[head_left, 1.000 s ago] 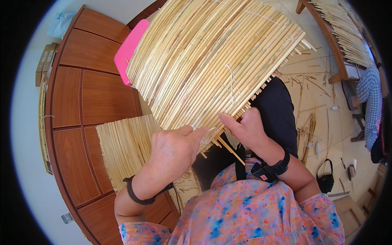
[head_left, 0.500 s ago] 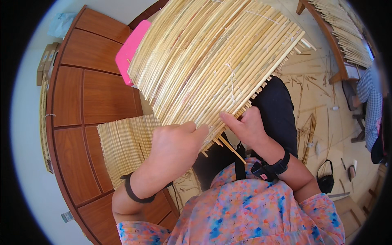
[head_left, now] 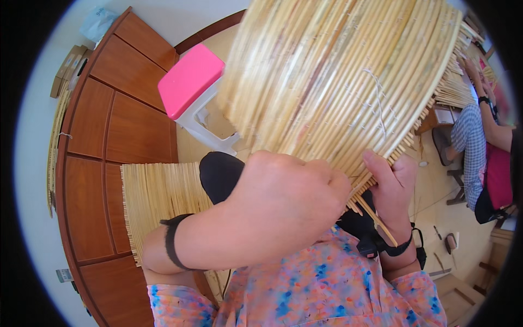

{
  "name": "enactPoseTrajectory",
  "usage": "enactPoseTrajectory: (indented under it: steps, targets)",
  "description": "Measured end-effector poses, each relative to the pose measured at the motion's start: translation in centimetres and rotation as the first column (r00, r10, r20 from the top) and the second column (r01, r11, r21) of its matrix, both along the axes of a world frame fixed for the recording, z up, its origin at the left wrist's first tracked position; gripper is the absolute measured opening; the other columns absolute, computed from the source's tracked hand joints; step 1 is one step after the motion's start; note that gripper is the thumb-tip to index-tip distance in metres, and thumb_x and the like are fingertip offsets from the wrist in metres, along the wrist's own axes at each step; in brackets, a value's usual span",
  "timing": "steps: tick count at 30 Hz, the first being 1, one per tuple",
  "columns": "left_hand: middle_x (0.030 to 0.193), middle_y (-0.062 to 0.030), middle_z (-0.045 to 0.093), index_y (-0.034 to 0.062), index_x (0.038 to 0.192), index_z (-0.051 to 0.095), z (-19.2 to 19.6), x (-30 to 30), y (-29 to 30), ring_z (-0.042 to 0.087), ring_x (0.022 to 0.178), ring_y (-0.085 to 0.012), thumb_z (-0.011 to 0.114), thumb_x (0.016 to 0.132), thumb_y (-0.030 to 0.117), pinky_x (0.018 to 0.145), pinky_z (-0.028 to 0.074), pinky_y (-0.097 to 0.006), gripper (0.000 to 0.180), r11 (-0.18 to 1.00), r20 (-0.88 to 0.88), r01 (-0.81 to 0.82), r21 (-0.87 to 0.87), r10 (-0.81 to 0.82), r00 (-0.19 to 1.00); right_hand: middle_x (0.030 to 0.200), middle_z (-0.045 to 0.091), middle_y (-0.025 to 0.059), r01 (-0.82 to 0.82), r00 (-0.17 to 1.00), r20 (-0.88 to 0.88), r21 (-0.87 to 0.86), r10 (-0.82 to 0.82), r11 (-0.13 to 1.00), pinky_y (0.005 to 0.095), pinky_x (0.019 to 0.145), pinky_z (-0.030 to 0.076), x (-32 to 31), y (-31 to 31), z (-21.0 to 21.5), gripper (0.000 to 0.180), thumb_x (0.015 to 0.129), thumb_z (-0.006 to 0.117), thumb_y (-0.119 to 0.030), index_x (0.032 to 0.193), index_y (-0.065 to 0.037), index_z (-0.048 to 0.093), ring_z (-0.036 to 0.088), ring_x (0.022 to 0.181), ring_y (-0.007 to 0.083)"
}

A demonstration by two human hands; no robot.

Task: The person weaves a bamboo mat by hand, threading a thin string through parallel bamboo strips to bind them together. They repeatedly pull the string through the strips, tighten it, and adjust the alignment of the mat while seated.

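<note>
- One large mat (head_left: 327,71) of pale sticks, too many to count, was raised in front of the person, its lower edge at the two hands
- One right hand (head_left: 393,182) held the mat's near corner, thumb on the upper face
- One left hand (head_left: 297,180) was bent in at the lower edge, its fingertips hidden, so I could not tell whether they held anything
- One white string (head_left: 377,101) trailed loose across the mat
- One stick (head_left: 388,233) jutted farthest past the lower edge, near the right wrist
- Two dark wristbands, one per arm
- One second mat (head_left: 160,201) lay at the left, beside one brown cabinet (head_left: 90,207)
- One stool (head_left: 192,76), pink-topped with white legs, stood beyond
- One other person (head_left: 496,141) in checked trousers was at the far right
</note>
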State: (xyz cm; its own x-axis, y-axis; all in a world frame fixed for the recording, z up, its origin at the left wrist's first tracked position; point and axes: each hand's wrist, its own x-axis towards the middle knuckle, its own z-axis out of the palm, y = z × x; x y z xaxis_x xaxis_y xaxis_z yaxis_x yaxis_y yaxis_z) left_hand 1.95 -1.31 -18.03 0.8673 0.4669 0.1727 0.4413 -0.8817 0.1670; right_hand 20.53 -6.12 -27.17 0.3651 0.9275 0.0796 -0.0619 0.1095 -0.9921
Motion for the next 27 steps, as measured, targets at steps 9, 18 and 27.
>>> enactPoseTrajectory:
  steps: [9,18,27]
  targets:
    - [0.065,-0.0072,0.057,0.01,0.093,0.068,-6.1,0.1,0.2,0.061,0.056,-0.0294,0.066,0.075,0.009,0.046,0.045,-0.04,0.019,1.0,0.115,-0.013,-0.017,0.015,0.993,0.053,0.052,0.0165,0.047,0.831,0.556,-0.067,-0.002,0.997,0.0355,0.05,0.042,0.6,0.4,0.1,0.031,0.086,0.066,-0.017,0.07,0.009,0.06,0.051,0.048,0.0201]
    - [0.077,-0.0131,0.069,0.006,0.096,0.075,-11.3,-3.7,2.6,0.067,0.066,-0.0299,0.071,0.081,0.003,0.058,0.051,-0.035,0.016,0.909,0.294,-0.081,-0.408,0.215,0.931,0.065,0.056,0.0319,-0.225,0.612,0.651,-0.401,0.449,0.888,0.0468,0.062,0.052,-1.2,6.5,-3.7,0.037,0.076,0.062,-0.025,0.07,0.012,0.063,0.063,0.065,0.0465]
    - [0.07,-0.0098,0.066,0.0057,0.1,0.076,-12.1,-8.9,3.4,0.065,0.06,-0.0226,0.07,0.083,-0.001,0.054,0.048,-0.031,0.019,0.803,0.282,-0.132,-0.581,0.35,0.893,0.058,0.059,0.0196,-0.558,0.7,0.347,-0.279,0.624,0.782,0.0394,0.054,0.048,-2.8,5.7,-3.3,0.047,0.094,0.062,-0.04,0.073,0.003,0.066,0.059,0.051,0.0311]
